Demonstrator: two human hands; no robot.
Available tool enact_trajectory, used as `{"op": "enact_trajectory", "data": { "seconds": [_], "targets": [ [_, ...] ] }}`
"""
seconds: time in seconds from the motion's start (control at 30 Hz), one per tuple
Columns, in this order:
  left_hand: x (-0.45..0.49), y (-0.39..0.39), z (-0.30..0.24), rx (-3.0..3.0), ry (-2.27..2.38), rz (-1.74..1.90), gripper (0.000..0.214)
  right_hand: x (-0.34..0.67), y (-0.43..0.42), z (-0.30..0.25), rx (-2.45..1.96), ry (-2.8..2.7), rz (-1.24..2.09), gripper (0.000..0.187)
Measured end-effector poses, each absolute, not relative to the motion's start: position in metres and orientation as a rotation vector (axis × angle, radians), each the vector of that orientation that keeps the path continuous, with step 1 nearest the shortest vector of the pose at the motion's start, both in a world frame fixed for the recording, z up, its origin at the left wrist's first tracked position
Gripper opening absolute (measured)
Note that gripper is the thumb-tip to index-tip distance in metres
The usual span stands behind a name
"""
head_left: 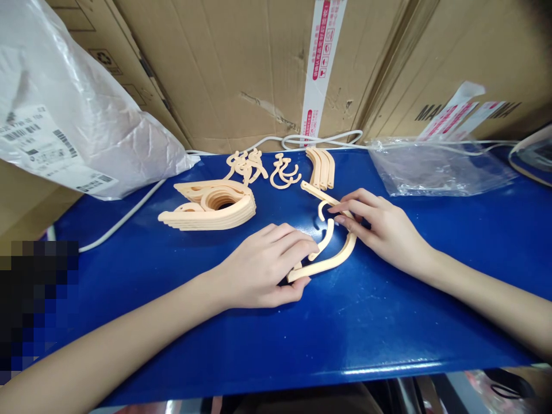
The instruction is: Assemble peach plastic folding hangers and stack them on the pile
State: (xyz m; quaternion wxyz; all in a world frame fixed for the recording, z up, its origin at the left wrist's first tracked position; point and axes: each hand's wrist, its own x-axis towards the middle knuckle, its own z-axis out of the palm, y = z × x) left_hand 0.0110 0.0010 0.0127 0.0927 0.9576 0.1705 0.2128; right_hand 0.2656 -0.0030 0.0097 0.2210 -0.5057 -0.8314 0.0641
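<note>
Between my hands is a cream plastic folding hanger (334,260), held low over the blue table. My left hand (271,264) pinches its near end, thumb below and fingers above. A short curved piece (324,237) reaches from under those fingertips into the middle of the hanger. My right hand (382,227) closes its fingertips on the far side, where a straight bar (319,192) meets the bend. The hanger's hook (321,210) curls just left of the right fingertips. The joint itself is partly hidden by the fingers.
Left of centre lies a stack of folded hangers (211,218). Behind are loose hooks (245,165), more hooks (284,172) and several curved arms (321,167). A clear plastic bag (431,169), white cable (125,221), white parcel (86,115) and cardboard boxes (233,69) border the table (388,322).
</note>
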Motion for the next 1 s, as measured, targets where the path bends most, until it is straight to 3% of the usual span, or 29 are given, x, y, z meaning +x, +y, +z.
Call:
{"op": "enact_trajectory", "data": {
  "seconds": [0.3, 0.63, 1.0],
  "targets": [
    [0.013, 0.000, 0.010, 2.899, 0.387, 0.697, 0.022, 0.268, -0.003, 0.007, -1.321, -2.263, 0.330, 0.022],
    [0.010, 0.003, 0.007, 2.848, 0.525, 0.722, 0.029, 0.267, -0.006, 0.009, -1.138, -2.357, 0.383, 0.024],
    [0.012, 0.000, 0.009, 3.184, 0.537, 0.768, 0.029, 0.258, -0.016, 0.012, -0.911, -2.382, 0.544, 0.020]
  ]
}}
